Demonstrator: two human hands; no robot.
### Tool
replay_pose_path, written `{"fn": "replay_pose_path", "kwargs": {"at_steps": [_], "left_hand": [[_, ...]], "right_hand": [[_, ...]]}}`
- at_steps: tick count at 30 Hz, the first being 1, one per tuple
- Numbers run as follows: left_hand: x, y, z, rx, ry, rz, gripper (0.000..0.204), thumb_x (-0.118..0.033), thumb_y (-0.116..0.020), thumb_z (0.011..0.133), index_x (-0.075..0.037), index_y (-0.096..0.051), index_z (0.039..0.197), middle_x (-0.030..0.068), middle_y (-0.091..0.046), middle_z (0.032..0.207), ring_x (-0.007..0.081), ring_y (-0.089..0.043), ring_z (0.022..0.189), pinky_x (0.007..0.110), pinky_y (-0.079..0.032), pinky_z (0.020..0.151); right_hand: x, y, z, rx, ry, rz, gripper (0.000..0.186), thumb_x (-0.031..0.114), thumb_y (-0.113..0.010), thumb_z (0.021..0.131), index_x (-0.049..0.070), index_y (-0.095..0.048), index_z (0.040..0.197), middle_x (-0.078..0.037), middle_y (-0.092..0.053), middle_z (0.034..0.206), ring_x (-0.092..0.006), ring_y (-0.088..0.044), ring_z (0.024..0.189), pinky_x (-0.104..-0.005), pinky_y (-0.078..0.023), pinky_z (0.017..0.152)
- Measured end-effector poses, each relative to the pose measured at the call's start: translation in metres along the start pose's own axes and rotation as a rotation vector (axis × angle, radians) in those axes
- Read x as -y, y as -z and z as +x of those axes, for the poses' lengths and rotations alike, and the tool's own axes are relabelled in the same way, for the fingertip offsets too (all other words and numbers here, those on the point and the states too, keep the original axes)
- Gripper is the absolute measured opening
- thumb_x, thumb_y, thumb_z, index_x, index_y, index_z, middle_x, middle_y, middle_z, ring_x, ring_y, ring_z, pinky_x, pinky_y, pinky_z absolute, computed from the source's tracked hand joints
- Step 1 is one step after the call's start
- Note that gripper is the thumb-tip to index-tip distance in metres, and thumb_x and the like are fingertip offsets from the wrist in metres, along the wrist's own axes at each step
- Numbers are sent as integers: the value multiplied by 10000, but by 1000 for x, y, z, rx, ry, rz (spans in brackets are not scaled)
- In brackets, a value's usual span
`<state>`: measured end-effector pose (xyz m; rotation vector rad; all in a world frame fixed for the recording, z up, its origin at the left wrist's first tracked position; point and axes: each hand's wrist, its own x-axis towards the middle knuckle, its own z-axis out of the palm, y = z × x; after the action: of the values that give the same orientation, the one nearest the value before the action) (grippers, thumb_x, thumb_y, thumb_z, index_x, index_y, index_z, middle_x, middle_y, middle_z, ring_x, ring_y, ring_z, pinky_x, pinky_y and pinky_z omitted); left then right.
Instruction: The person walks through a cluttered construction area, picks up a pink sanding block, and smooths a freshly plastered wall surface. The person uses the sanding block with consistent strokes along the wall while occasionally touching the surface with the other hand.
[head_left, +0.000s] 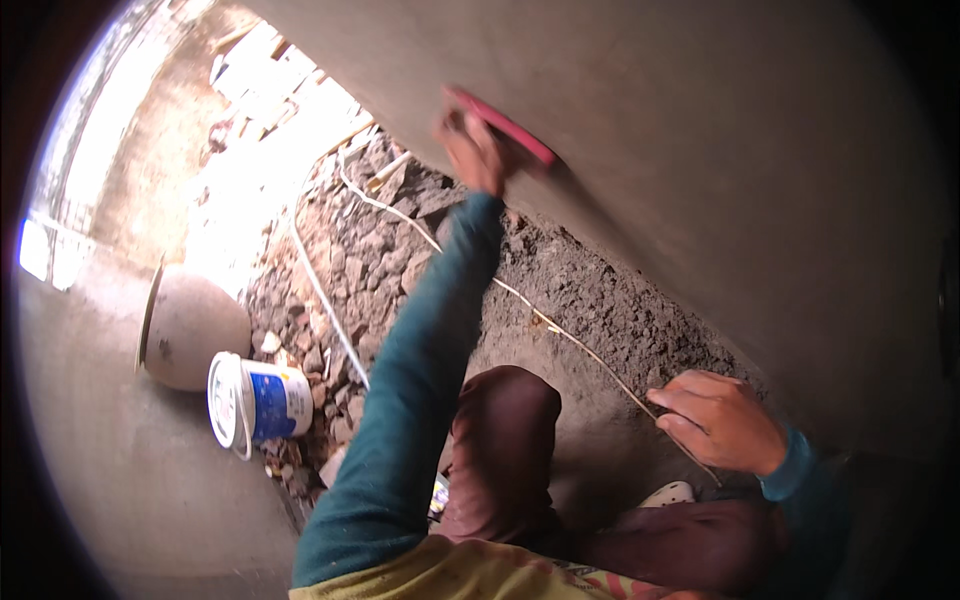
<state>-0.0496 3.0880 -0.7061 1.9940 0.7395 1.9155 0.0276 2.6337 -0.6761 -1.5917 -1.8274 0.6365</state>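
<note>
My left hand (pixel 476 150) grips a long red hand float (pixel 535 145) against the grey plastered wall (pixel 740 140), slightly blurred. My teal-sleeved left forearm reaches up across the middle of the view. Lower right, my right hand (pixel 720 420) hangs with loosely bent, slightly parted fingers over a thin pale stick or cable (pixel 590 355), with nothing clearly in its grasp. Below the wall runs a band of rough, crumbly grey material (pixel 610 300).
Broken stones (pixel 350 270) lie along the wall's foot, crossed by a white pipe or cord (pixel 320 295). At left are a white-and-blue bucket (pixel 272 400) and a large round pot (pixel 195 330). My bent knee (pixel 505 420) is below. Bright daylight floods the upper left.
</note>
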Motion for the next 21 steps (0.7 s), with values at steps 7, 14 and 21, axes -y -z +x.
{"fn": "replay_pose_path", "kwargs": {"at_steps": [7,14,21], "left_hand": [[-123,-1,61,4,190,98,556,-223,-456,1020,-19,-498,1536,286,-580,1476,432,-618,1316,537,-515,1127],[-127,-20,-157,-60,303,-40,538,-148,-563,1081,-123,-465,1610,221,-607,1385,391,-623,1200,465,-498,1041],[-109,-32,-89,-120,303,-93,548,-126,-573,1050,-136,-496,1592,218,-622,1274,423,-646,1130,494,-537,961]], "right_hand": [[-5,36,-29,-91,-70,170,282,67,-745,928,-38,-758,1190,-187,-748,1050,-356,-732,878,-421,-580,790],[18,34,24,-260,113,-407,349,9,-713,918,-26,-738,1264,-193,-722,1227,-371,-695,1100,-443,-572,938],[32,63,23,-453,172,-961,369,-55,-651,900,-68,-730,1260,-224,-703,1301,-417,-663,1211,-497,-563,1023]]}}
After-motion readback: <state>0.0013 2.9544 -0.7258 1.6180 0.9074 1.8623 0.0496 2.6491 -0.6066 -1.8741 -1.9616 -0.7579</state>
